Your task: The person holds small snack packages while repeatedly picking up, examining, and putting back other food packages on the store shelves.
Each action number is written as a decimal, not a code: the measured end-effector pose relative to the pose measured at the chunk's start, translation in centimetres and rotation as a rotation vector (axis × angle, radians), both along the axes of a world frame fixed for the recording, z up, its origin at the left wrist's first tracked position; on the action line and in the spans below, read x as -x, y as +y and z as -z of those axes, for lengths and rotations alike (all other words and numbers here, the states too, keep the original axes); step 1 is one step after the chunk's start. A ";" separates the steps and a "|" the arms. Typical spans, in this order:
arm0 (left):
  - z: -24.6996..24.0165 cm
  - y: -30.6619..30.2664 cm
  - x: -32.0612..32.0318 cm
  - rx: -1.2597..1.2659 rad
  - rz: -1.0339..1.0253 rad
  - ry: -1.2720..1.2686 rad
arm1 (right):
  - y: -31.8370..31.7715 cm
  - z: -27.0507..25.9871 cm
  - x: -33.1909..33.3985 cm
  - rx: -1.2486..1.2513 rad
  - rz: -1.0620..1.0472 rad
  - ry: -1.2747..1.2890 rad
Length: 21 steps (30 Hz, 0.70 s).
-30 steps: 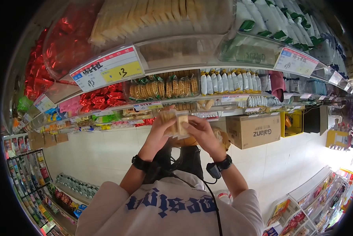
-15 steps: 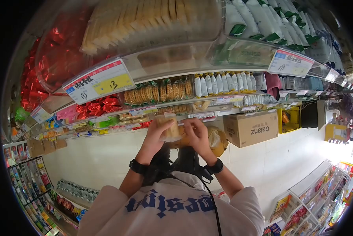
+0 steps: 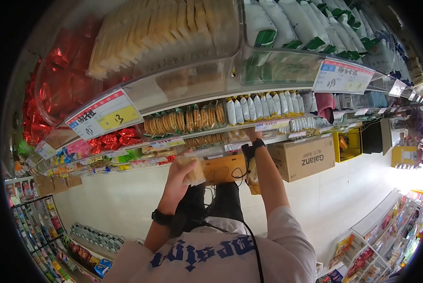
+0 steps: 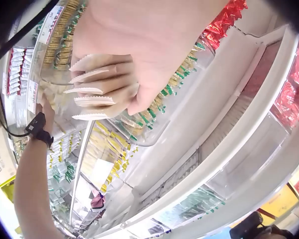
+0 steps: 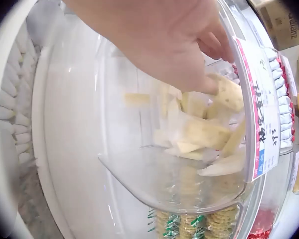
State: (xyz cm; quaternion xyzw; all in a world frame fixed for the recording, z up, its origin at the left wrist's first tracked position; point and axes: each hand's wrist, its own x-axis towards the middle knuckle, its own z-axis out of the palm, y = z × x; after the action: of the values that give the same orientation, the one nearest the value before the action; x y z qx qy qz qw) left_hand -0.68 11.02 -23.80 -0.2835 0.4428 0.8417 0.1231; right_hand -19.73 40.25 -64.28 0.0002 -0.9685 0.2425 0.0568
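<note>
My left hand (image 3: 175, 176) grips a small stack of wrapped crackers (image 4: 102, 92), pale flat pieces in clear packets with jagged edges that fan out below the fingers. In the right wrist view my right hand (image 5: 164, 42) reaches down into a clear plastic bin (image 5: 134, 191). Its thumb lies on a pale wrapped cracker (image 5: 228, 93) close to the bin's front wall, with the other fingers curled and partly hidden. More loose wrapped crackers (image 5: 204, 132) lie below it, blurred. In the head view the right fingers disappear behind the shelf edge.
Price tags (image 3: 105, 115) line the shelf fronts. Round biscuits in green-trimmed packets (image 3: 185, 119) and white packets (image 3: 263, 106) fill neighbouring bins. Above hangs a large bin of flat crackers (image 3: 159, 35). A cardboard box (image 3: 302, 158) and a yellow basket (image 3: 348, 144) stand to the right.
Both hands were together at the crackers; the right hand has since left the left hand and stretched forward into the shelf bin. The left hand keeps the stack. The head view has shifted slightly.
</note>
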 end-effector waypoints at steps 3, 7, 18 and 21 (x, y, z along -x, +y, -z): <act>-0.4 -0.4 -0.6 0.008 -0.024 -0.002 | -0.8 -3.0 0.2 0.002 0.037 -0.113; -1.0 -0.3 -0.9 0.020 -0.031 0.015 | -0.4 -9.5 -0.7 0.132 0.032 -0.141; -1.6 2.5 0.1 -0.011 0.082 0.071 | -1.6 -40.3 -12.6 1.268 -0.273 -0.605; -1.9 4.1 0.7 -0.103 0.159 0.102 | -3.5 -42.6 -14.3 1.425 -0.361 -0.536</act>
State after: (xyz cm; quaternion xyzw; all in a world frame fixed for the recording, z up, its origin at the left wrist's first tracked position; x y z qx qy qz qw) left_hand -1.42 15.11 -21.91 -0.1977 0.4256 0.8643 0.1811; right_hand -5.46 36.72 -21.67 0.0626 -0.5450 0.8030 -0.2327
